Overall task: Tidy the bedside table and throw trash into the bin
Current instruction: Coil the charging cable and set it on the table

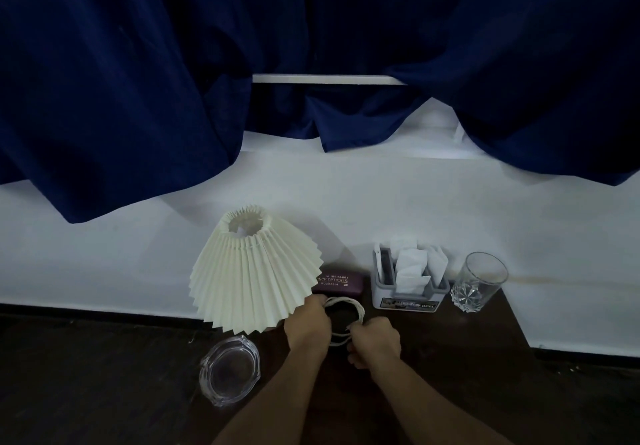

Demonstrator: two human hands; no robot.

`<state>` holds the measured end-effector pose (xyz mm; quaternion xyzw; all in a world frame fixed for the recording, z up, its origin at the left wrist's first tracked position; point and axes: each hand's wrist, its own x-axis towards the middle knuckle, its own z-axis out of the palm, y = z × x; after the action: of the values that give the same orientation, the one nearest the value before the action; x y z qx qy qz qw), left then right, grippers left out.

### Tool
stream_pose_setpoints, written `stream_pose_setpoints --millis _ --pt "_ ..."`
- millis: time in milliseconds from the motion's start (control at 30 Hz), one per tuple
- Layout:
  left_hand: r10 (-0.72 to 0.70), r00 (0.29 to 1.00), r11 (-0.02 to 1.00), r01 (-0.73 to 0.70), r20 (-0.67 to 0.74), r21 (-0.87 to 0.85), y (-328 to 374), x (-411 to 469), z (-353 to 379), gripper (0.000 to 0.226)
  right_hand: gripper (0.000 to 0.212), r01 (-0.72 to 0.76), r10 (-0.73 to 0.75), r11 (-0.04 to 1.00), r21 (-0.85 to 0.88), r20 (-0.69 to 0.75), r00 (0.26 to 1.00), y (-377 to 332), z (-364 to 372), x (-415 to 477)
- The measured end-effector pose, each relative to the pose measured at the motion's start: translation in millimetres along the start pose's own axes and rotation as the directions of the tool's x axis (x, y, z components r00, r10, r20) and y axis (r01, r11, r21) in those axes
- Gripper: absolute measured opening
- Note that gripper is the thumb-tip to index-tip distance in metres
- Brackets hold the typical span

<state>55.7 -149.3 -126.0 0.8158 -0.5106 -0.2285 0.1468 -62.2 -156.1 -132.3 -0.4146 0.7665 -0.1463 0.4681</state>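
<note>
- Maroon spectacle case [341, 282] reads "…INCE OPTICALS" in gold, with a number line above and a smaller word below; both too small to read.
- Grey organiser [408, 285] shows "OPEL" on its front label; white folded papers stand inside.
- Left hand [306, 323]: fingers curled shut around the left side of a coiled white cord [346, 320].
- Right hand [375, 342]: fingers closed on the cord's right side, thumb tucked under.
- Cord loop sits on the dark bedside table [450, 358], just in front of the case.
- Pleated cream lampshade [254, 271] tilts left; clear ashtray [230, 370] at front left; cut-glass tumbler [479, 281] at right.
- White wall and navy curtain [138, 80] behind.
</note>
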Motion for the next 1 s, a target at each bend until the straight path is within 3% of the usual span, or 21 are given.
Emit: stream_pose_setpoints --millis 100,167,233,367,567,767,1000 --pt "0.023 0.999 0.998 -0.021 0.037 -0.052 7.0 5.3 -3.7 0.042 0.018 -0.098 0.077 0.968 0.229 0.102 0.992 4.5 5.6 3.0" --pt "0.031 0.999 0.998 -0.03 0.015 -0.061 10.5 3.9 -5.1 0.042 0.022 -0.133 0.09 0.953 0.271 0.168 0.982 4.9 6.7 2.2" --pt "0.017 0.999 0.999 -0.018 -0.033 -0.051 10.2 -3.5 -5.3 0.044 0.03 -0.108 0.075 0.97 0.219 0.153 0.985 3.3 3.3 0.6" --pt "-0.071 0.991 0.997 0.067 -0.11 -0.044 1.5 -19.1 -6.3 0.039 0.037 0.012 -0.011 0.999 0.047 -0.008 1.0 -1.2 -10.1 0.1" --pt "-0.163 0.986 0.974 0.153 -0.046 -0.164 -4.3 -22.3 -5.5 0.028 0.024 0.086 -0.087 0.996 -0.029 -0.005 0.996 -2.5 -6.2 2.1" --pt "-0.192 0.981 0.968 0.187 -0.013 -0.165 -7.4 -9.3 -4.1 0.032 0.022 0.11 -0.112 0.993 -0.043 -0.026 0.993 -4.1 -4.3 7.4" --pt "-0.142 0.987 0.983 0.131 -0.077 -0.132 -2.0 -8.1 0.4 0.029 0.024 0.133 -0.135 0.986 -0.103 -0.016 0.991 -2.7 -4.5 9.9"
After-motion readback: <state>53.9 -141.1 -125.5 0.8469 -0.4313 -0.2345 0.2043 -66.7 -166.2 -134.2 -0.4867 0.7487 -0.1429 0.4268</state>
